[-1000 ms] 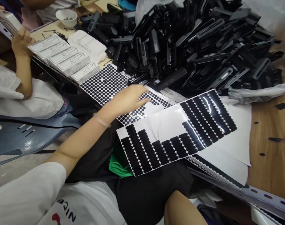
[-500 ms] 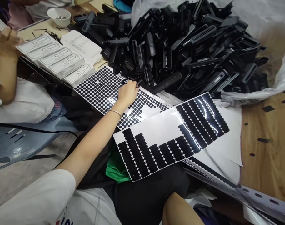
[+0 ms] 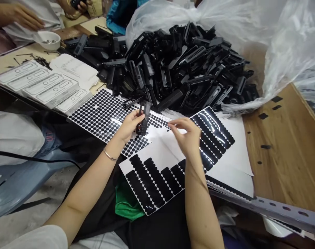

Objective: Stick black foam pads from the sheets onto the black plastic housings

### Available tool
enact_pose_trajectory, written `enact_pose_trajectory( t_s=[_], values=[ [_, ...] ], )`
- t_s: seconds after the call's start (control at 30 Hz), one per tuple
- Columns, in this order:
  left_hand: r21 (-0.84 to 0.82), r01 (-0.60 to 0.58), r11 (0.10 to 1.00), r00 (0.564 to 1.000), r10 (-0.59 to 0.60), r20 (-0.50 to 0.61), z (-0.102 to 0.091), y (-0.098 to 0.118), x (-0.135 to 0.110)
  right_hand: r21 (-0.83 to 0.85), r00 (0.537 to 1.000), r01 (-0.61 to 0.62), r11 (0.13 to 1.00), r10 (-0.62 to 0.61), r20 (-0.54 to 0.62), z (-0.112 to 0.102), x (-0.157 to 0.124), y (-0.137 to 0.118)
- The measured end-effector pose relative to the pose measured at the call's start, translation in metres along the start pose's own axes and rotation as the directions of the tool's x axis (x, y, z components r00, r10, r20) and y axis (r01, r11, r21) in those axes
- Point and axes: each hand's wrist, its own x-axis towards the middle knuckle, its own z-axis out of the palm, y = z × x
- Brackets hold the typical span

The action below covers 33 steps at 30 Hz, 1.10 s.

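My left hand (image 3: 129,126) grips a long black plastic part (image 3: 145,119), held upright over the sheet of round black stickers (image 3: 95,112). To its right, my right hand (image 3: 189,135) has thumb and forefinger pinched together above the edge of that sheet; a small dark spot shows at the fingertips, but whether it is a sticker in the pinch I cannot make out. Beneath my right hand, a second sheet, of elongated black stickers (image 3: 147,183), lies slanted across the first and sticks out over my lap. Part of its backing is bare.
A large heap of black plastic parts (image 3: 173,69) spills from a clear plastic bag (image 3: 282,45) behind the sheets. Stacked white printed boxes (image 3: 47,86) stand left, near a white bowl (image 3: 56,43) and another person's hand (image 3: 26,19). Loose black pieces lie on the wooden tabletop (image 3: 282,166).
My left hand has drawn back from the heap's edge with a black plastic part. My right hand has come into view over the sheets. The camera view has shifted.
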Motion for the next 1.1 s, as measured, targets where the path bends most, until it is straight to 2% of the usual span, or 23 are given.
enact_pose_trajectory(
  t_s=[0.07,0.2,0.5,0.77,0.83,0.9,1.0,1.1],
  values=[
    [-0.003,0.013,1.0,0.999,-0.013,0.033,-0.003,0.001,0.0,-0.026,0.994,-0.08,0.996,0.081,0.07,0.014,0.004,0.006],
    [0.006,-0.003,1.0,0.995,0.003,0.102,-0.009,-0.001,0.0,-0.129,0.947,-0.185,0.974,0.211,0.24,0.036,0.009,0.014],
    [0.144,-0.087,0.986,0.988,0.066,0.142,-0.01,-0.003,-0.005,-0.177,0.949,-0.219,0.959,0.252,0.191,0.043,0.006,0.013],
    [0.13,-0.041,0.991,0.984,0.017,0.177,-0.007,-0.001,-0.008,-0.166,0.907,-0.297,0.94,0.332,0.258,0.041,0.02,0.01],
    [0.134,-0.033,0.99,0.98,0.006,0.2,-0.007,-0.001,-0.01,-0.079,0.915,-0.321,0.944,0.33,0.233,0.036,0.021,0.009],
    [0.132,-0.041,0.99,0.975,0.01,0.223,-0.006,-0.001,-0.011,0.109,0.932,-0.336,0.936,0.313,0.182,0.028,0.019,0.004],
    [0.097,-0.062,0.993,0.965,0.035,0.261,-0.005,-0.002,-0.012,0.439,0.951,-0.308,0.844,0.287,0.113,0.013,0.012,-0.009],
    [0.046,-0.079,0.996,0.955,0.063,0.289,-0.005,-0.004,-0.012,0.576,0.947,-0.308,0.757,0.3,0.113,0.008,0.003,-0.027]
  ],
)
